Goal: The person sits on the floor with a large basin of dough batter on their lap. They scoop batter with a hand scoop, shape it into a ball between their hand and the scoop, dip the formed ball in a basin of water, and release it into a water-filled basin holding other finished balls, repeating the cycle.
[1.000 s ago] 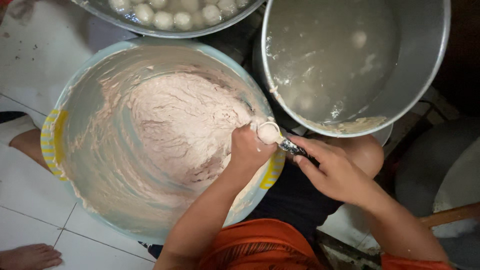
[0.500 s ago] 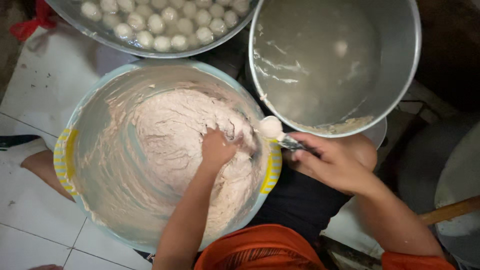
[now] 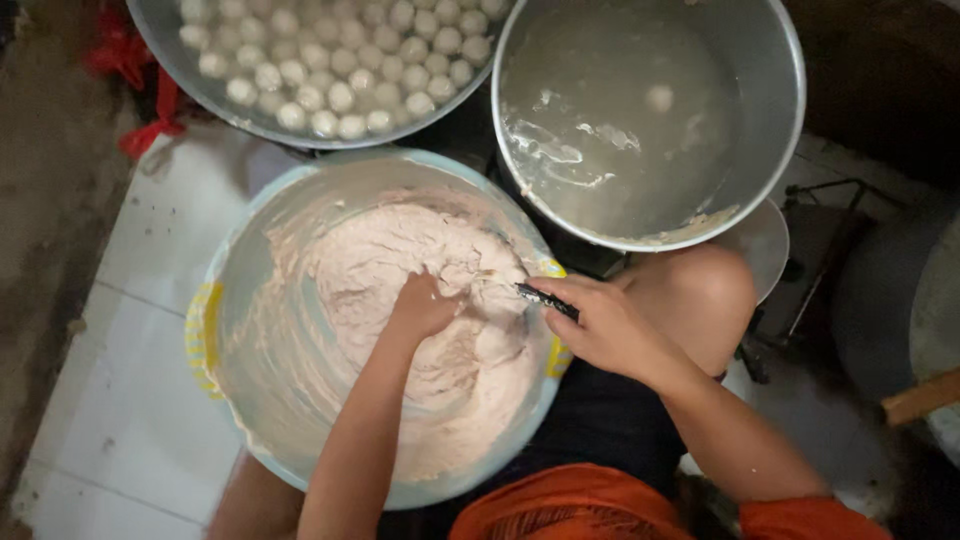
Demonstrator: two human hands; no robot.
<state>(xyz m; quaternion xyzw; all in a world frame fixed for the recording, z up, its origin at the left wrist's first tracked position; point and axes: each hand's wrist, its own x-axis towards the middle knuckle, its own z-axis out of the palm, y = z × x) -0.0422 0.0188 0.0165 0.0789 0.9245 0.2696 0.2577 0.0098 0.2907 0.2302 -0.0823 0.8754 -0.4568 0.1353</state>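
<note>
Two hands are busy over a big round bowl (image 3: 215, 330) with yellow marks on its rim. The bowl is full of soft pink paste (image 3: 420, 300). It sits on the white tile floor (image 3: 130, 400), right in front of the person's knees.

The left hand (image 3: 420, 305) is pushed down into the paste. Its fingers are curled in the paste, grabbing a bit of it.

The right hand (image 3: 600, 325) is at the right edge of the bowl. Its fingers are closed around a small dark spoon (image 3: 545, 300), and the spoon's tip pokes into the paste.

Above the bowl is a wide metal tray (image 3: 190, 70) full of little white balls (image 3: 330, 70). Next to it, a tall metal pot (image 3: 770, 120) holds cloudy water with one ball (image 3: 658, 97) floating in it.
</note>
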